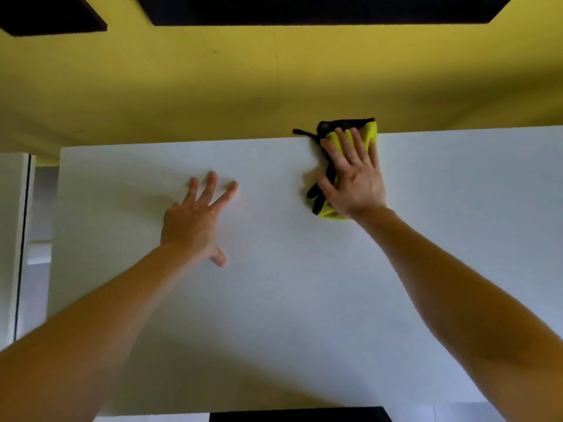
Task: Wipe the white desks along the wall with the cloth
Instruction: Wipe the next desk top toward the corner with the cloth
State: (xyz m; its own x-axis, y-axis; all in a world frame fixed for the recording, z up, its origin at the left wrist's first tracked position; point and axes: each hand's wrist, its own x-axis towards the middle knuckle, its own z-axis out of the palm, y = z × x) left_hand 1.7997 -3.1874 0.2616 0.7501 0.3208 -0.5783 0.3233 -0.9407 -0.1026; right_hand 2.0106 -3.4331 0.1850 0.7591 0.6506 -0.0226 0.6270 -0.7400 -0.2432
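Note:
A white desk (pixel 274 300) fills most of the view and butts against a yellow wall. A yellow and black cloth (pixel 367 132) lies at the desk's far edge, bunched up against the wall. My right hand (pixel 353 175) presses flat on the cloth with straight, spread fingers. My left hand (pixel 195 220) rests flat on the bare desk surface to the left of the cloth, fingers spread, holding nothing.
The yellow wall (pixel 213 86) rises right behind the desk, with dark panels (pixel 320 9) high on it. Another white desk edge (pixel 12 239) stands at the far left across a narrow gap. A dark object (pixel 298 415) shows at the desk's near edge.

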